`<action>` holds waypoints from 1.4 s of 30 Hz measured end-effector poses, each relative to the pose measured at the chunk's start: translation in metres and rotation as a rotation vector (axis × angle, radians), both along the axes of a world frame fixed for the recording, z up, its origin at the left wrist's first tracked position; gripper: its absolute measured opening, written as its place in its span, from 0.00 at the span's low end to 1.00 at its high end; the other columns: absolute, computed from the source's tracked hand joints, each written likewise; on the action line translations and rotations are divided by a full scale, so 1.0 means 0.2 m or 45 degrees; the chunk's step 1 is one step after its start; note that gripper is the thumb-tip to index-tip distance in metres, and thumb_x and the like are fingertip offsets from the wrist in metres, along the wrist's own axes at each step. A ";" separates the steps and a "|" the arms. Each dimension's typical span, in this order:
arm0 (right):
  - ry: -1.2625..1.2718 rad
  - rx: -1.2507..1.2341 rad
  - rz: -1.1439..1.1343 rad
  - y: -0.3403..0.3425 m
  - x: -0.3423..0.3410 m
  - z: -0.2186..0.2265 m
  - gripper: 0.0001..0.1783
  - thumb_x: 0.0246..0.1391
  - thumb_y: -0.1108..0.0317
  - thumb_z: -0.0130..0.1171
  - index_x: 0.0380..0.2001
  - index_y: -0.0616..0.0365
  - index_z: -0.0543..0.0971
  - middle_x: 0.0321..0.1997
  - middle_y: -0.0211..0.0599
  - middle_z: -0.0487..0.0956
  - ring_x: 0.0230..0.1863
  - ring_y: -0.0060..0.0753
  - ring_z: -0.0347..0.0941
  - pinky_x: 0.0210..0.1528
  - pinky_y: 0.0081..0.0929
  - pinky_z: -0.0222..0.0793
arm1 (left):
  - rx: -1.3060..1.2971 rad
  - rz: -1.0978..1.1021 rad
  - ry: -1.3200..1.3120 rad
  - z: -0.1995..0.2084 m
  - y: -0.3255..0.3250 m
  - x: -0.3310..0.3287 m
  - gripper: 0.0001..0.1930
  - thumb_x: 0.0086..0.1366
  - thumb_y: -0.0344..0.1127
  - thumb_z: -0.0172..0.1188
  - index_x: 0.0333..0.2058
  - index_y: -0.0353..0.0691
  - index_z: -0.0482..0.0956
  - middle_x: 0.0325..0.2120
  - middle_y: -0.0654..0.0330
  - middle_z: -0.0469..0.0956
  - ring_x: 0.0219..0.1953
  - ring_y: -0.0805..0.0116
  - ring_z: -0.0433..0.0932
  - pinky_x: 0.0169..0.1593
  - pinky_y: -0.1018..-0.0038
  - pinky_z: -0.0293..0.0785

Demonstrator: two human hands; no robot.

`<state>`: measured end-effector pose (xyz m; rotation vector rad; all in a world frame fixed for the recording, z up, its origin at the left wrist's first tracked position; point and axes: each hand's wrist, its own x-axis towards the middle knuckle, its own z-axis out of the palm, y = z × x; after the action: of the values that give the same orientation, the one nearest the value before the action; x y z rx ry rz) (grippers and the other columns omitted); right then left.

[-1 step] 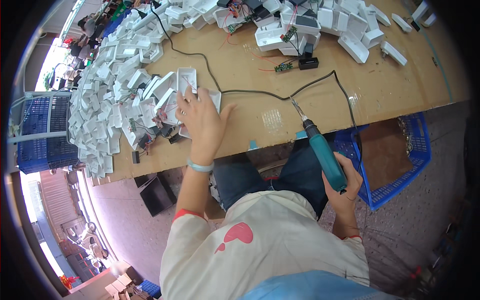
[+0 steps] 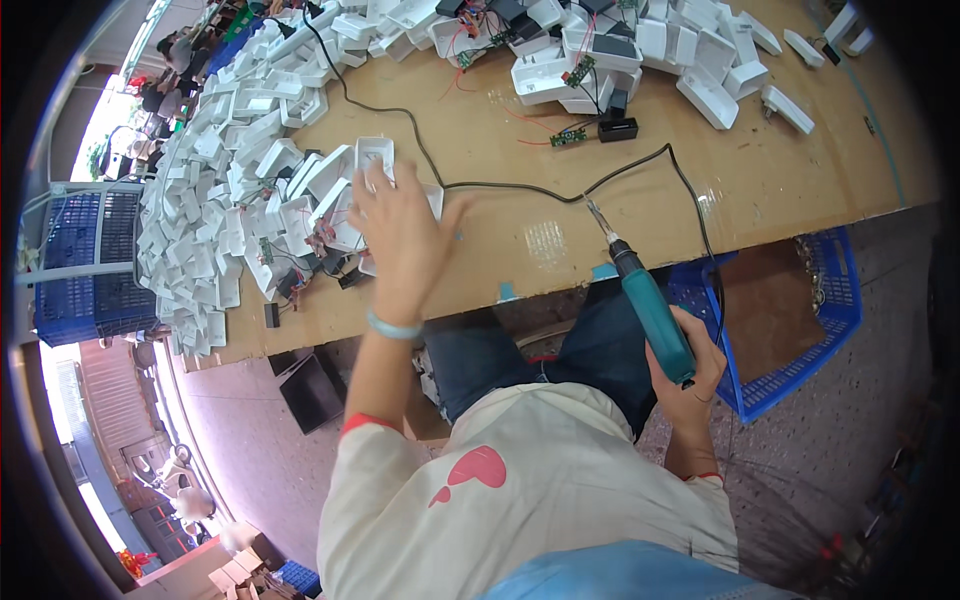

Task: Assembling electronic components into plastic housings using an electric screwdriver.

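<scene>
My left hand (image 2: 400, 232) reaches over the near left of the table, its fingers spread and thumb stuck out. Beneath and beside its fingertips lie small white plastic boxes, among them an upright open box (image 2: 374, 148) and another partly hidden box (image 2: 433, 197). Whether the fingers touch them I cannot tell. In my right hand (image 2: 690, 352) is a teal electric screwdriver (image 2: 655, 312), gripped round its body. Its bit points up and left over the table's front edge, close to a black cable (image 2: 515, 184).
White boxes (image 2: 215, 200) heap across the left and back of the cardboard-covered table (image 2: 490, 260). A green circuit board (image 2: 568, 138) with red wires lies beside a black block (image 2: 617, 129). To the right below the edge stands a blue basket (image 2: 790, 385); a black bin (image 2: 315, 392) sits on the floor.
My left hand has shifted very slightly, its forearm a little to the left, fingers still spread. The screwdriver in my right hand has barely moved.
</scene>
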<state>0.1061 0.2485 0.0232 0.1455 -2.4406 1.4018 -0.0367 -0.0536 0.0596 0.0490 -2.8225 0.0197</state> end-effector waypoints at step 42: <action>0.105 -0.080 -0.360 0.10 -0.05 0.03 0.15 0.53 0.78 0.70 0.45 0.65 0.80 0.35 0.37 0.83 0.35 0.25 0.79 0.41 0.24 0.74 | 0.724 -0.665 -0.073 0.15 0.46 -0.96 0.23 0.61 0.52 0.70 0.37 0.32 0.84 0.28 0.52 0.84 0.33 0.54 0.84 0.41 0.62 0.79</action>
<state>0.0956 0.2681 0.0286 -0.1479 -2.2435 1.3166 -0.2280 0.0379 0.0897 -0.5618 -2.7078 -0.8996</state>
